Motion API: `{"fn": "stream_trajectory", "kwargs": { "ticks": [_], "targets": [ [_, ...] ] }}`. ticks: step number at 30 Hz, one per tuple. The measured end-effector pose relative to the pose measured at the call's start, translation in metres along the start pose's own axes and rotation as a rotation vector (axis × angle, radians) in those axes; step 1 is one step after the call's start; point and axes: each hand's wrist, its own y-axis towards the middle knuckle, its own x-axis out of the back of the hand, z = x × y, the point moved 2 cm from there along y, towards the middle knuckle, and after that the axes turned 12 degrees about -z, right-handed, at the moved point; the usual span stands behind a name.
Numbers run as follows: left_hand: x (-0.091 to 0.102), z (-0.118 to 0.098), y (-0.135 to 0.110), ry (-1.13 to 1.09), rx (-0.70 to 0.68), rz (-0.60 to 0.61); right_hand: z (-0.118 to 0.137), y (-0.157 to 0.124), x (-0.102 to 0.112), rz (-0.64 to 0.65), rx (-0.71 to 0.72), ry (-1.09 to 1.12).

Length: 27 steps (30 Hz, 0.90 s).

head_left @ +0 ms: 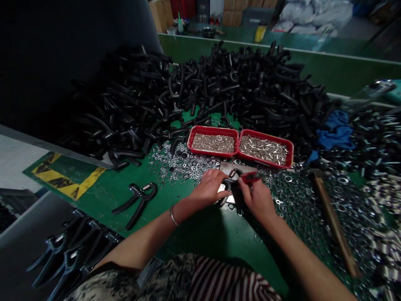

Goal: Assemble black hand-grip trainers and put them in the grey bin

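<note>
In the head view, a black hand grip exerciser (233, 174) lies on a small metal plate (231, 199) in front of me. My left hand (208, 186) is closed on its left side, thumb and fingers pressing it near the plate. Closed around a small red-handled tool (250, 177), my right hand (259, 201) is at the exerciser's right side; the tool's working end is hidden. Another exerciser (141, 207), with a coil spring, lies on the green table to the left of my hands.
Two red trays (213, 153) (266, 162) of small metal pins stand behind the plate. A hammer (333, 221) lies at right among scattered metal rings (291, 196). Black handles (200, 83) are heaped at the back. A blue cloth (336, 131) lies right. More exercisers (75, 251) sit lower left.
</note>
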Motion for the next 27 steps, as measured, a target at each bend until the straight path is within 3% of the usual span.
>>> {"fn": "stream_trajectory", "kwargs": {
  "ticks": [3,7,11,13,16,21,24,27],
  "targets": [
    [0.000,-0.003,0.000,0.032,-0.008,-0.007,0.006,0.012,-0.009,0.089,0.098,-0.137],
    [0.000,-0.010,0.000,0.088,-0.007,0.002,0.016,0.029,-0.009,0.100,0.051,0.056],
    [0.006,-0.014,0.000,0.122,-0.037,0.002,0.032,0.025,0.018,-0.003,-0.072,0.394],
    [0.008,-0.013,0.001,0.149,-0.057,0.016,0.027,0.018,0.037,-0.090,-0.115,0.458],
    [0.007,-0.009,0.000,0.163,-0.078,0.030,-0.008,0.005,0.060,-0.119,-0.108,0.179],
    [0.004,-0.003,-0.004,0.178,-0.121,-0.005,-0.084,-0.016,0.086,0.125,-0.147,-0.576],
    [0.018,0.000,0.008,0.179,-0.223,0.003,-0.093,-0.011,0.100,0.073,-0.108,-0.691],
    [0.047,0.016,0.041,0.254,-0.215,-0.103,-0.073,0.013,0.101,-0.038,0.001,-0.548]
  ]
}}
